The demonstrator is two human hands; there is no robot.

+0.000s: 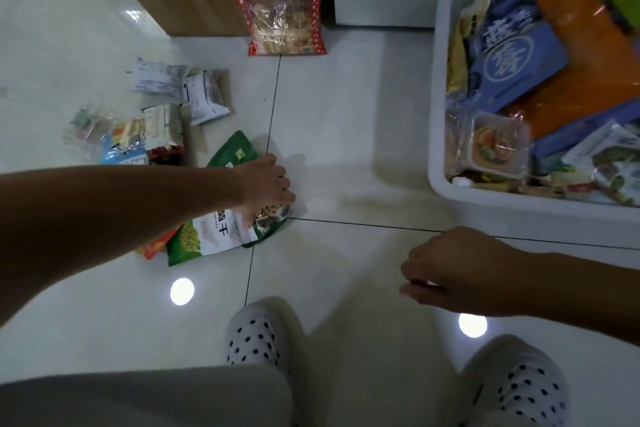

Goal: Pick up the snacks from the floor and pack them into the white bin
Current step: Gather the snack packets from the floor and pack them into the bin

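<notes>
Our left hand [266, 184] is down on the green bag [207, 236], fingers curled over its 2 o'clock end. We can't tell whether the thumb is under it yet. Our right hand [450, 274] hangs loosely curled above the floor [346, 114] at approx 4 o'clock of the view, w/ nothing seen in it.

The bag lies flat on the floor at 9 o'clock from centre, label side up. It's well apart from the white bin [437, 97], which sits at 2–3 o'clock and already looks pretty full. The bag's long axis runs approx 8 to 2 o'clock, and the clear window end points toward 2. We can't say which end is the top.

To do this step well, we'd get the thumb under the 2 o'clock edge and pinch firmly, since the film looks slick. A second green bag [235, 152] lies partly under it toward 12, and an orange packet [152, 248] pokes out at the 8 o'clock end. We'd lift straight up so neither drags along, or take both green ones together.

Then we'd swing toward 3 and lay it flat on the heap, long axis along the bin's length. Our right hand could press the pile down so nothing slides out.
</notes>
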